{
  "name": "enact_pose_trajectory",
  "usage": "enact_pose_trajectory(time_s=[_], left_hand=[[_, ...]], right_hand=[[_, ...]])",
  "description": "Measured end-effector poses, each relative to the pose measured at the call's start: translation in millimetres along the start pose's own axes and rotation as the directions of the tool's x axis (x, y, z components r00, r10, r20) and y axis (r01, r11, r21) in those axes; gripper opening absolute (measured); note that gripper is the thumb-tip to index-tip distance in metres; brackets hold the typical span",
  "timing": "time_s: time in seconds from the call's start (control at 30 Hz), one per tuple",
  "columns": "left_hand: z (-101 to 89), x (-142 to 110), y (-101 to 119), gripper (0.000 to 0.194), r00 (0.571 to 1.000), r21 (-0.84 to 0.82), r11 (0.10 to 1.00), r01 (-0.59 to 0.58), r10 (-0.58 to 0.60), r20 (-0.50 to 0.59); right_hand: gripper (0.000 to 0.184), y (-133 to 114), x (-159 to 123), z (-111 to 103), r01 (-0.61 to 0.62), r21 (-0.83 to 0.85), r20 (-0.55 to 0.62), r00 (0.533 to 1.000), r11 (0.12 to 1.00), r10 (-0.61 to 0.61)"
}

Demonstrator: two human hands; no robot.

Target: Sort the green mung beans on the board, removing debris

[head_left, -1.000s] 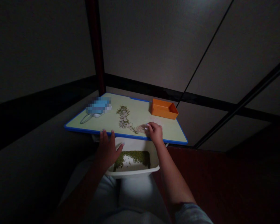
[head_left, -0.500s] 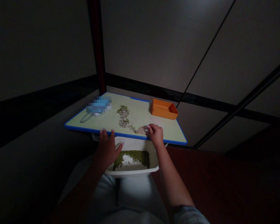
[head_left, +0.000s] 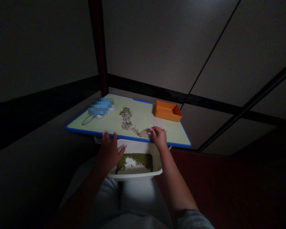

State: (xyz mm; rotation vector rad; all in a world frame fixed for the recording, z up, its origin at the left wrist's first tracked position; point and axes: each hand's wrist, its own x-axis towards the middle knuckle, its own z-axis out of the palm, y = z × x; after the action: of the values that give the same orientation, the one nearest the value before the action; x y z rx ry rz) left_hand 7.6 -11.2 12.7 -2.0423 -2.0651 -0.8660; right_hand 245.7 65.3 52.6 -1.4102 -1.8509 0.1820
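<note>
My left hand (head_left: pixel 109 152) is spread over the left side of a white plastic basin (head_left: pixel 135 177), its fingertips at the near blue edge of a pale board (head_left: pixel 146 113). Small green beans (head_left: pixel 138 158), which look like mung beans, line the basin's bottom around a bare white patch. My right hand (head_left: pixel 159 136) rests on the board near its front edge, thumb and fingers pinched together. By those fingertips lies a faint pinkish, fan-shaped patch (head_left: pixel 145 132); whether it is grains or a held thing I cannot tell. A strip of mixed green and pale grains (head_left: pixel 126 119) runs beside it.
At the board's back right stands an orange open box (head_left: pixel 168 112). On the left lies a blue, blurred-out item (head_left: pixel 101 107) with a loop of cord (head_left: pixel 87 120). Dark wall panels (head_left: pixel 157 47) rise behind, and the basin sits over my lap.
Almost nothing differs. My right hand stays pinched at the same spot and my left hand remains over the basin; the view has shifted very slightly.
</note>
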Motion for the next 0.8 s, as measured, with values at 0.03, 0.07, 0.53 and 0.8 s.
enact_pose_trajectory(time_s=[0.03, 0.07, 0.53, 0.8], left_hand=[[-0.4, 0.0, 0.1, 0.075, 1.000, 0.001, 1.000, -0.001, 0.001, 0.004], [-0.8, 0.0, 0.3, 0.075, 1.000, 0.002, 1.000, -0.001, 0.001, 0.007], [0.3, -0.2, 0.3, 0.075, 1.000, 0.002, 1.000, -0.001, 0.001, -0.003], [0.9, 0.4, -0.1, 0.075, 1.000, 0.010, 1.000, 0.000, 0.000, 0.007]], right_hand=[[0.020, -0.2, -0.2, -0.1, 0.004, 0.004, 0.004, 1.000, 1.000, -0.004], [0.020, -0.5, -0.3, -0.3, 0.009, 0.009, 0.007, 1.000, 1.000, -0.009], [0.022, 1.4, -0.4, 1.5, 0.034, 0.067, 0.037, 0.999, 0.997, -0.037], [0.027, 5.0, 0.1, 2.8, -0.010, 0.074, -0.014, 1.000, 0.997, 0.011]])
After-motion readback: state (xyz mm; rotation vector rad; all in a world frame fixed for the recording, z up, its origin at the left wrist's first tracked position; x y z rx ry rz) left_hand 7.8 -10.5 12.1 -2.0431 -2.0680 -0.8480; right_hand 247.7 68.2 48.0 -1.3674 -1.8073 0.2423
